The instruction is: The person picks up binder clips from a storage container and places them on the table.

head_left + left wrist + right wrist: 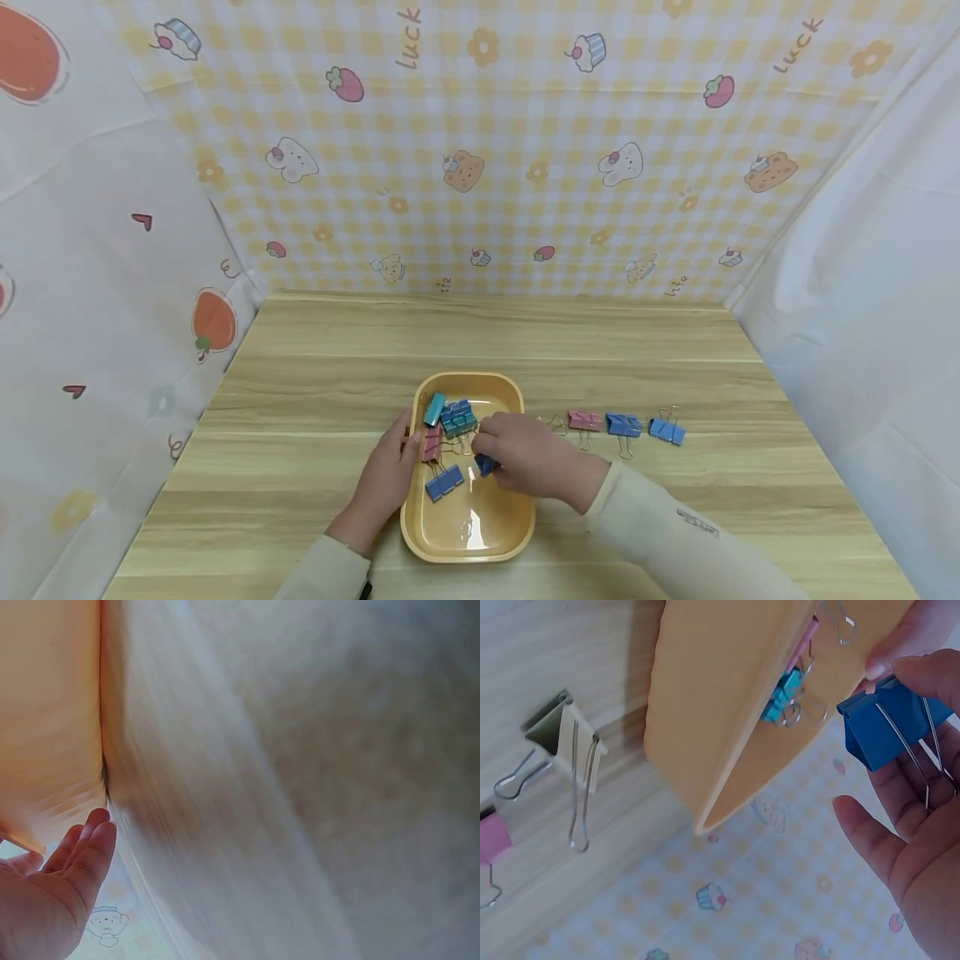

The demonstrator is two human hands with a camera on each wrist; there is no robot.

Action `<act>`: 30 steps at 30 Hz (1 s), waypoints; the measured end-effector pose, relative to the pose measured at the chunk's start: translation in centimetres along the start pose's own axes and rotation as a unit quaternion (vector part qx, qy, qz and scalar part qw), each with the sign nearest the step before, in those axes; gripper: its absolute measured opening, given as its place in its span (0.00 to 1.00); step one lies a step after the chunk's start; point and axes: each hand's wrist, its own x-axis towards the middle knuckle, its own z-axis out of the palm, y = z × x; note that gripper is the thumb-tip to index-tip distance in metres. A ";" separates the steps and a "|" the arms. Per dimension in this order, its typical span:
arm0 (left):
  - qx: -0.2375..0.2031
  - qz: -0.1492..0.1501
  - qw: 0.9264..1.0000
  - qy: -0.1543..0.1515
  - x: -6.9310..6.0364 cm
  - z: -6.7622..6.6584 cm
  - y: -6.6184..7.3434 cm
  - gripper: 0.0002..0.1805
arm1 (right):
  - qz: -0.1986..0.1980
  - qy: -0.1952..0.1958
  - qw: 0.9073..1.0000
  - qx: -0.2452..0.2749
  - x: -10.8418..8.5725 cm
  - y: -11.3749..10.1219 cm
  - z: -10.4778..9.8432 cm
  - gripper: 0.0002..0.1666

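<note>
Your right arm slants in from the lower right, and your right hand (517, 450) hangs over the yellow tray (468, 542), palm down. Its thumb and fingers pinch a blue clip (892, 724), up off the tray's floor. Your left arm comes up from the lower left. Your left hand (390, 471) holds the tray's left side, thumb at the rim, other fingers close together along the outside. Teal, pink and blue clips (445, 482) lie inside the tray. More clips (624, 425) sit in a row on the table (315, 367), right of it. Your right sleeve (675, 525) has small dark letters, too blurry to read for sure. The checked cloth (525, 208) says "luck" and "life".
</note>
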 end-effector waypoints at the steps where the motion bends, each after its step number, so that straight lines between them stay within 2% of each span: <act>1: -0.001 -0.002 1.000 0.000 0.0 0.0 0.0 0.29 | 0.007 0.000 1.000 0.003 -0.1 0.1 -0.1 0.15; 8: 0.000 -0.005 1.000 -0.002 0.1 0.1 -0.2 0.29 | 0.060 -0.001 0.998 0.025 -1.3 1.0 -0.8 0.16; 14: 0.000 -0.010 1.000 -0.006 0.1 0.2 -0.2 0.29 | 0.090 0.023 0.995 0.032 -2.3 1.9 -1.0 0.15; 21: 0.000 -0.008 1.000 -0.006 0.2 0.0 -0.3 0.29 | 0.103 0.074 0.991 0.040 -3.8 3.0 -1.3 0.14; 30: 0.001 0.002 1.000 -0.002 0.1 0.1 -0.3 0.29 | 0.123 0.098 0.988 0.013 -5.6 5.0 -1.4 0.14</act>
